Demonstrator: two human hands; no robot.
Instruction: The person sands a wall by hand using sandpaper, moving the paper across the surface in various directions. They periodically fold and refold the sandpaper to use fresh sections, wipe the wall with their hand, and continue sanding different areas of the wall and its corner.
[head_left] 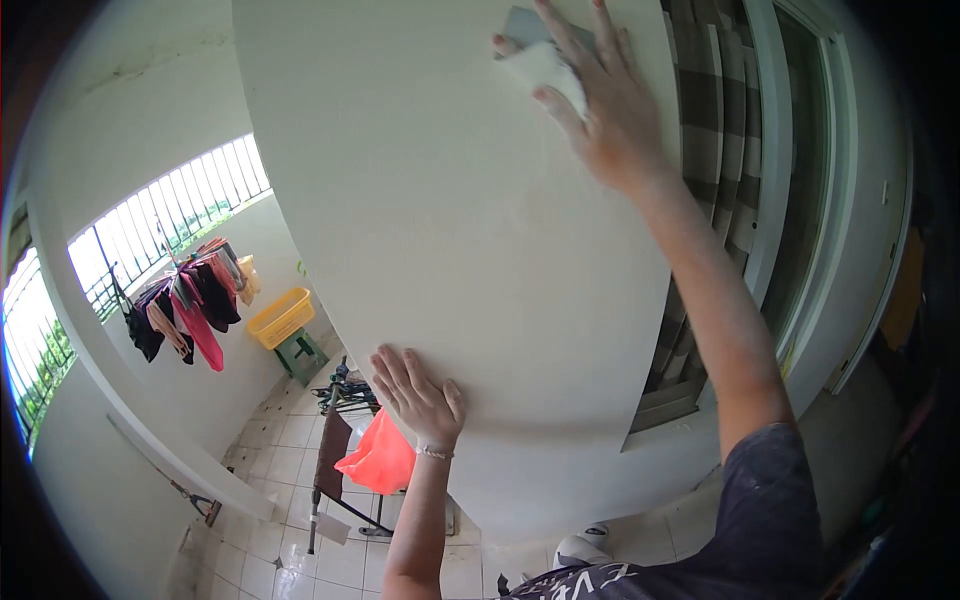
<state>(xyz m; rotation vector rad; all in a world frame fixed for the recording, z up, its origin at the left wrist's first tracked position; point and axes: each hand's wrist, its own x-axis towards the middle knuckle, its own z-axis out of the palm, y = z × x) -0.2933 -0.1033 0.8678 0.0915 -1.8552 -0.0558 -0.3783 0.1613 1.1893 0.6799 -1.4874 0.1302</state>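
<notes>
Head view: the right hand (600, 110) is raised high and presses a folded sheet of abrasive paper (540, 55) flat against the white wall column (450, 230). The fingers (575, 45) are spread over the sheet and the thumb hooks its lower edge, so the paper is pinned between palm and wall and not pinched in a fist; this spreads pressure over the whole pad (it looks like sandpaper, grey on one face and pale on the other, though the grain cannot be made out). The sheet sits at the top of the column face, under the fingertips.

Well below that grip, the left hand (420, 400) lies open and flat on the same column, holding nothing. Its placement suggests a brace: it steadies the body while the other arm reaches overhead. A thin bracelet (435, 453) circles the wrist.

Right of the upper grip, just past the column edge, hangs a checked curtain (715, 150) inside a white window frame (800, 200). Down and left of the lower hand stand a folding rack (340, 450) with an orange cloth (380, 460), and farther off a yellow basket (280, 317) on a green stool (300, 353). Beyond these, clothes (185, 300) hang near the barred windows (170, 215).
</notes>
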